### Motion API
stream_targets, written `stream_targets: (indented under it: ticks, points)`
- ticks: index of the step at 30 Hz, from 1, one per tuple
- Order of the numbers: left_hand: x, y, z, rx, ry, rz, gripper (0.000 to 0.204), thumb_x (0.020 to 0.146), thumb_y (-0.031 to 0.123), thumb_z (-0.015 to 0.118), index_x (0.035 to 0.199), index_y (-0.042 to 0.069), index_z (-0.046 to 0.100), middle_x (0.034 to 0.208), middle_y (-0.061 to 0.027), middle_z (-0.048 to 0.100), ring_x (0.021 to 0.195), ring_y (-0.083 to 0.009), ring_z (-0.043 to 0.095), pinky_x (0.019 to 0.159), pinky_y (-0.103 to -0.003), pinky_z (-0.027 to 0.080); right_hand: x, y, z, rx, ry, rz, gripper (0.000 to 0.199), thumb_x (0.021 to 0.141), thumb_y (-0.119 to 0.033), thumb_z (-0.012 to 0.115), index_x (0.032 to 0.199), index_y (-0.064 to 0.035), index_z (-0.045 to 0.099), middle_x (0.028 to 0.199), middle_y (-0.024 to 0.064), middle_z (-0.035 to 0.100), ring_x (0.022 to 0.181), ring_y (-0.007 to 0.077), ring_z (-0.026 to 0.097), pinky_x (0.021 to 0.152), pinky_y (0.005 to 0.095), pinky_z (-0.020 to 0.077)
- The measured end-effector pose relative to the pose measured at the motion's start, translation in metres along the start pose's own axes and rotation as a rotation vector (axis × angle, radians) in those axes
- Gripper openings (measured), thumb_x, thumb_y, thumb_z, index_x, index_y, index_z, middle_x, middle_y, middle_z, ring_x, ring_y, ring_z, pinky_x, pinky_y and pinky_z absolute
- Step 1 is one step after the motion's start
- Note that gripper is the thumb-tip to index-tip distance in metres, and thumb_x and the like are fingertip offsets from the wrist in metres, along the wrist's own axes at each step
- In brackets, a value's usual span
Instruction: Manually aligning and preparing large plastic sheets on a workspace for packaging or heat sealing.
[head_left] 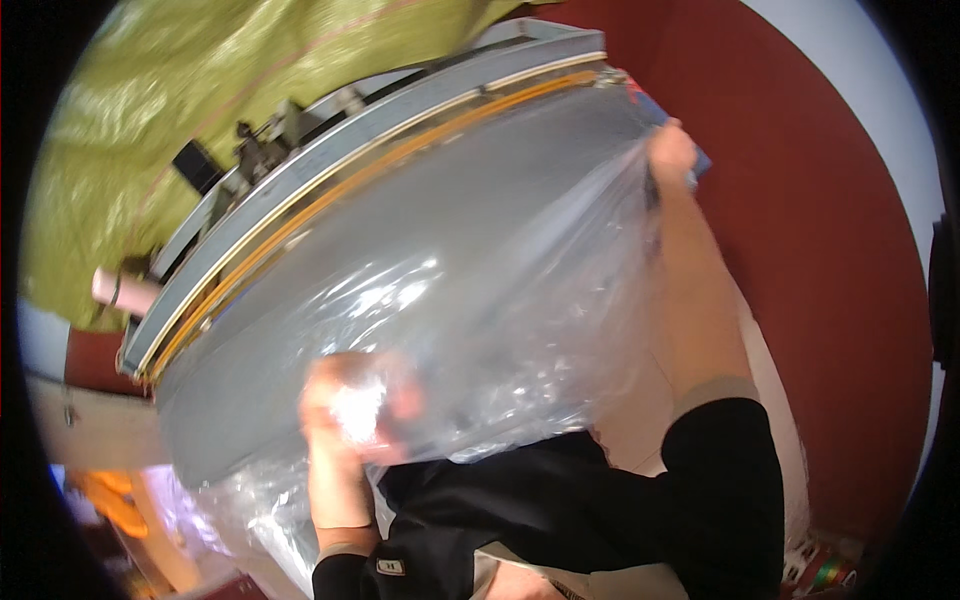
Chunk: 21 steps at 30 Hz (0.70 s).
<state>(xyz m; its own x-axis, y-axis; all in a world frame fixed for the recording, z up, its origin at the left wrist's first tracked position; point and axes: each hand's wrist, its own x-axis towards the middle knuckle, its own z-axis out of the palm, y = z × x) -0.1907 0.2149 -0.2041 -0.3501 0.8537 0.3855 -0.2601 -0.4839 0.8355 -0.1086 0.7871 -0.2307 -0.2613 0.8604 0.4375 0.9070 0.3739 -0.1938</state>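
A large sheet of clear plastic film spreads over a long grey surface and drapes toward my body. My right hand is closed on the film at the far right corner, drawing it into taut folds. Something blue and red shows beside that hand, too covered to name. Near the front edge, in the middle, my left hand is at the film. Motion and bright glare smear its fingers, so their grip cannot be made out.
A long grey metal rail with an orange strip borders the far side. Behind it are mechanical parts, a pink roll and a yellow-green woven sheet. A dark red and white wall stands at right.
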Motion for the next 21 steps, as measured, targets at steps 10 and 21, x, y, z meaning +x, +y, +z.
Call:
stream_targets:
  ticks: [10, 21]
  points:
    - [-0.121, 0.081, 0.009, -0.318, 0.936, 0.552, 0.072, 0.078, 0.036, 0.061, 0.134, 0.006, 0.026, 0.128, -0.0117, 0.037, 0.116, -0.0220, 0.036, 0.098, -0.039, 0.027, 0.007, 0.014, 0.011, 0.012, -0.033, -0.061, 0.032, 0.084, -0.033, 0.046, 0.103, -0.0077, 0.051, 0.093, 0.0186, 0.061, 0.089, 0.0363, 0.058, 0.072, 0.0473, 0.0455]
    - [-0.195, 0.160, -0.018, 0.200, 1.471, 0.355, 0.019, 0.085, 0.019, 0.055, 0.100, 0.008, 0.052, 0.059, 0.0072, 0.042, 0.043, -0.0006, 0.034, 0.034, -0.014, 0.026, 0.013, 0.017, 0.013, -0.052, -0.074, -0.057, 0.033, 0.086, -0.035, 0.043, 0.102, -0.0077, 0.051, 0.095, 0.0178, 0.060, 0.090, 0.0372, 0.057, 0.073, 0.0480, 0.0451]
